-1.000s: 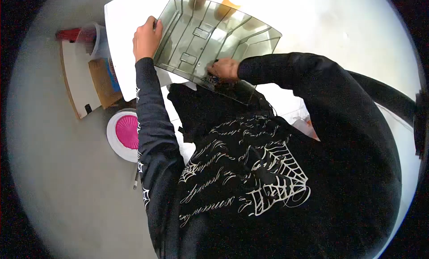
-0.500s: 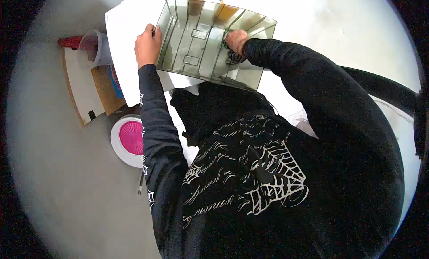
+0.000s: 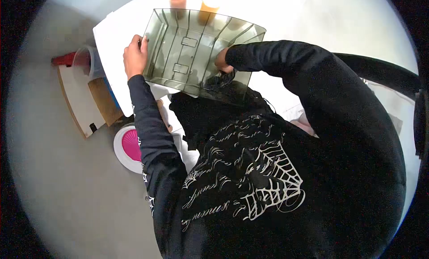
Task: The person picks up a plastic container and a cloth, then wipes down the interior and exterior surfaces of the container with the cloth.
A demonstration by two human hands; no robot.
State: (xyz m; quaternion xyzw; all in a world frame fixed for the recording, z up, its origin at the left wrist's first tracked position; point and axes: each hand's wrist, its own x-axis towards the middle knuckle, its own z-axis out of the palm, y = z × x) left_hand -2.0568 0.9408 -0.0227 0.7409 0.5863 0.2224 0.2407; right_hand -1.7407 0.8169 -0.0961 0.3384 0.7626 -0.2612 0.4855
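Observation:
A see-through smoky grey plastic bin (image 3: 192,53) with ribbed walls lies tilted on the white table, its open side toward me. My left hand (image 3: 135,58) is closed around the bin's left rim. Inside the bin, toward its right end, my right hand (image 3: 222,61) presses a crumpled dark cloth (image 3: 220,81) against the inner surface near the lower wall. The fingers of this hand are partly hidden by the cloth and the wrist.
Behind the bin stand an orange container (image 3: 178,2) and a bottle of amber liquid (image 3: 208,6) on the white table (image 3: 109,33). Left and lower are a clear plastic tub (image 3: 85,62), a cardboard box (image 3: 105,100) and a white-rimmed pink round item (image 3: 130,145).
The bin and both hands appear shifted left and slightly down in view. My right hand has moved with the cloth toward the bin's lower wall. The left hand keeps its grip on the rim.

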